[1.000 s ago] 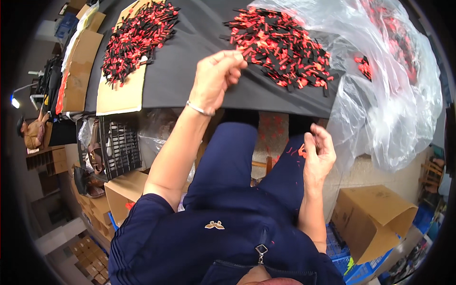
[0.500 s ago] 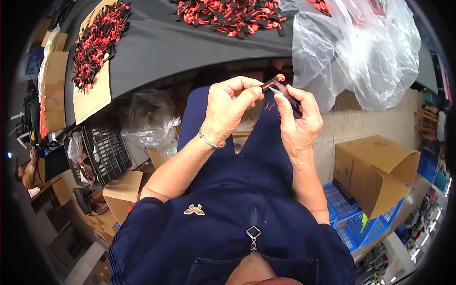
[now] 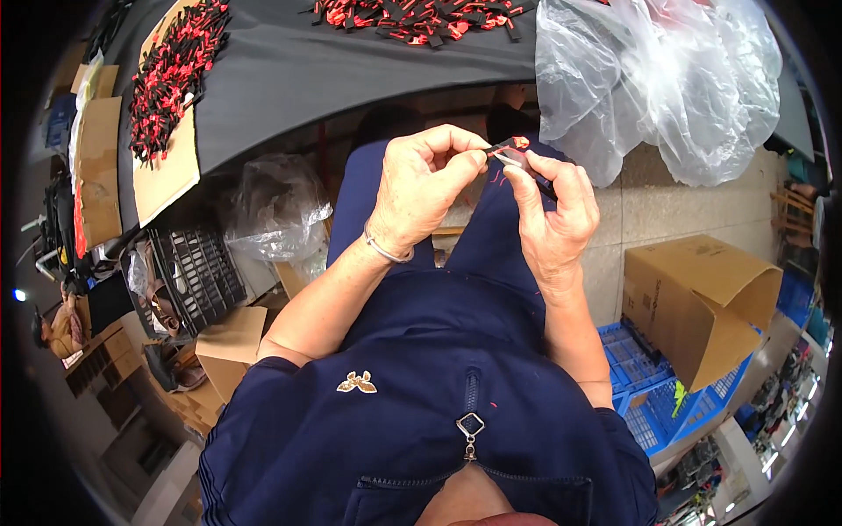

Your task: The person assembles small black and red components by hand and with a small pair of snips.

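Over my lap, my left hand (image 3: 421, 180) is closed, pinching a small black fabric strip with a red end (image 3: 519, 143) between thumb and fingertips. The red end points away to the right. My right hand (image 3: 557, 215) is closed around small thread snips (image 3: 510, 160), whose pale metal blades lie against the underside of the strip. Most of the snips' dark handle is hidden by my right fingers. Fine red threads hang just below the blades, above my dark blue trouser leg.
A black-covered table (image 3: 289, 79) lies ahead, bearing a red-and-black heap (image 3: 412, 19) and another pile (image 3: 180, 74) on a cardboard sheet (image 3: 169, 180). A clear plastic bag (image 3: 667, 96) drapes over its edge. Right: a cardboard box (image 3: 675, 302) on blue crates (image 3: 631, 364). Left: a black basket (image 3: 197, 276).
The strip has tipped a little flatter, and the snips' blades have shifted slightly along it. Both hands keep their grips. The view has moved a little, so the table's heaps sit higher.
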A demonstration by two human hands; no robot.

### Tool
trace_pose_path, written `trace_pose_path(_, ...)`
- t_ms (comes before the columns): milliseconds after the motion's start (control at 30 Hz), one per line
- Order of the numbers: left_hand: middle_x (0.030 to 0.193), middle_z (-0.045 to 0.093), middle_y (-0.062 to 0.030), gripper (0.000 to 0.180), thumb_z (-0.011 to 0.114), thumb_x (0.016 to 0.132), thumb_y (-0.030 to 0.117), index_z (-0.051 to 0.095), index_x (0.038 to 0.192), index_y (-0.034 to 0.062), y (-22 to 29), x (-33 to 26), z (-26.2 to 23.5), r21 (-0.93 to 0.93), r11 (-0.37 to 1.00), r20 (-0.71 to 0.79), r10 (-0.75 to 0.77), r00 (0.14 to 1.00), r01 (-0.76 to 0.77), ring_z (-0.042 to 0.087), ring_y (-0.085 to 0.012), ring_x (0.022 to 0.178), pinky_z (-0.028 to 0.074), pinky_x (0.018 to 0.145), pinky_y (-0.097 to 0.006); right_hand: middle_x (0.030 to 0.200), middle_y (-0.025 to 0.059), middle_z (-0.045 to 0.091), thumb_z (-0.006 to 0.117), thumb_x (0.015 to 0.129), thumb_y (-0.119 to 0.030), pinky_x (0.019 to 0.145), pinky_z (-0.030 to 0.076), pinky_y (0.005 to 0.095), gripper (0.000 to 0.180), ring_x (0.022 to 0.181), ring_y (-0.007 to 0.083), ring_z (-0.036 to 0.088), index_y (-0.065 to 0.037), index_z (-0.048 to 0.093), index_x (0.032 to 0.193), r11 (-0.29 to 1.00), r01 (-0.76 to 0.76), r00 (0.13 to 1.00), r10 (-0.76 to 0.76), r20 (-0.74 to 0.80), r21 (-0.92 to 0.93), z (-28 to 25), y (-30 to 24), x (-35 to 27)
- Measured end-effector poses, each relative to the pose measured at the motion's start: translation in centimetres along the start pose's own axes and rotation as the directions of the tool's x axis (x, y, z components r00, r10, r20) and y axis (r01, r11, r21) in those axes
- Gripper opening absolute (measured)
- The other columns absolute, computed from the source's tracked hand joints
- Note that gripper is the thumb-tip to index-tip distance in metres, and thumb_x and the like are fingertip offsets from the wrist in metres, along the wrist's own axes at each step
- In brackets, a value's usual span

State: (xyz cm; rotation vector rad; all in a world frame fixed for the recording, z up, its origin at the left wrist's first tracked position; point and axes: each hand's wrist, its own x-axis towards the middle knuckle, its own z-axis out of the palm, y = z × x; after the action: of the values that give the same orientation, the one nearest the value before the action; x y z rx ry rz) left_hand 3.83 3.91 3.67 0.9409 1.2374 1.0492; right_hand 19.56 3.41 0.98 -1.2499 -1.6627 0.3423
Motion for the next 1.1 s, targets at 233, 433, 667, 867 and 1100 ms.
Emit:
trace_pose_path(233, 0.075, 0.062, -0.0008, 0.012, 0.06, 0.081, 0.009, 0.066, 0.086, -0.0005, -0.1, 0.5, -0.9, 0.044, 0.997, 0.042, -0.068, 0.997, 0.066, 0.054, -0.0057, 0.069, 0.043, 0.065, -0.02, 0.075, 0.0044, 0.063, 0.072, 0.076, -0.009, 0.059, 0.045, 0.0236, 0.013, 0.063, 0.0128, 0.057, -0.002, 0.062, 0.083, 0.875, -0.394, 0.919, 0.364, 0.154, 0.281, 0.7, 0.9, -0.6)
trace_pose_path(433, 0.071, 0.062, -0.0031, 0.009, 0.063, 0.075, 0.003, 0.065, 0.083, 0.0011, -0.9, 0.2, -1.4, 0.501, 0.801, 0.089, 0.329, 0.94, -0.328, 0.058, -0.0083, 0.058, 0.047, 0.057, -0.023, 0.079, 0.0038, 0.062, 0.068, 0.083, -0.015, 0.061, 0.045, 0.0193, 0.026, 0.068, 0.0061, 0.055, 0.0, 0.057, 0.1, 0.432, -0.732, 0.669, 0.604, 0.434, 0.527, 0.7, 0.3, 0.9)
trace_pose_path(667, 0.077, 0.064, -0.0061, 0.018, 0.069, 0.073, 0.006, 0.067, 0.091, 0.0032, -2.1, -0.5, -1.3, 0.56, 0.717, 0.074, 0.456, 0.887, -0.416, 0.06, -0.0099, 0.061, 0.049, 0.06, -0.023, 0.081, 0.0016, 0.059, 0.066, 0.083, -0.008, 0.064, 0.044, 0.018, 0.023, 0.07, 0.0047, 0.054, -0.001, 0.055, 0.102, 0.396, -0.768, 0.639, 0.53, 0.557, 0.504, 2.4, 0.2, 1.2)
trace_pose_path(867, 0.081, 0.065, -0.007, 0.02, 0.062, 0.083, 0.011, 0.063, 0.1, 0.0007, -3.0, -0.6, -1.8, -0.147, 0.961, 0.074, -0.227, 0.971, 0.235, 0.059, -0.0081, 0.065, 0.048, 0.063, -0.021, 0.086, 0.0018, 0.06, 0.064, 0.081, 0.002, 0.072, 0.046, 0.019, 0.023, 0.079, 0.0052, 0.056, -0.003, 0.057, 0.102, 0.52, -0.638, 0.767, 0.498, 0.406, 0.568, 3.0, 0.5, 0.3)
trace_pose_path(1100, 0.076, 0.063, -0.006, 0.012, 0.059, 0.083, 0.01, 0.061, 0.09, 0.0007, -3.4, -0.2, -1.6, -0.378, 0.849, 0.11, -0.354, 0.929, 0.369, 0.056, -0.0085, 0.063, 0.046, 0.062, -0.02, 0.094, 0.0097, 0.063, 0.07, 0.08, -0.01, 0.078, 0.047, 0.0236, 0.039, 0.084, 0.0115, 0.059, -0.001, 0.05, 0.113, 0.567, -0.677, 0.735, 0.553, 0.392, 0.469, 2.2, -0.2, 0.7)
